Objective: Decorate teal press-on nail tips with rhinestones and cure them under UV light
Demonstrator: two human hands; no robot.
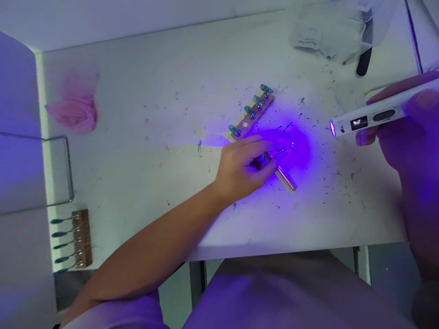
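Observation:
My left hand (pixel 245 167) rests on the white table (pixel 154 114), fingers closed round a thin metal-tipped stick (pixel 286 176) whose tip lies in a violet pool of light. My right hand (pixel 408 137) grips a white pen-shaped UV lamp (pixel 370 119), its glowing end aimed left at that tip. Just behind my left hand lies a small wooden holder (pixel 252 116) carrying several teal nail tips on pegs.
A second wooden holder (pixel 80 237) with teal tips sits at the table's front left corner. Pink cloth (pixel 75 109) lies at the back left, a clear tray (pixel 34 173) at the left edge, plastic packets (pixel 325 36) and a dark-handled tool (pixel 364 59) at the back right.

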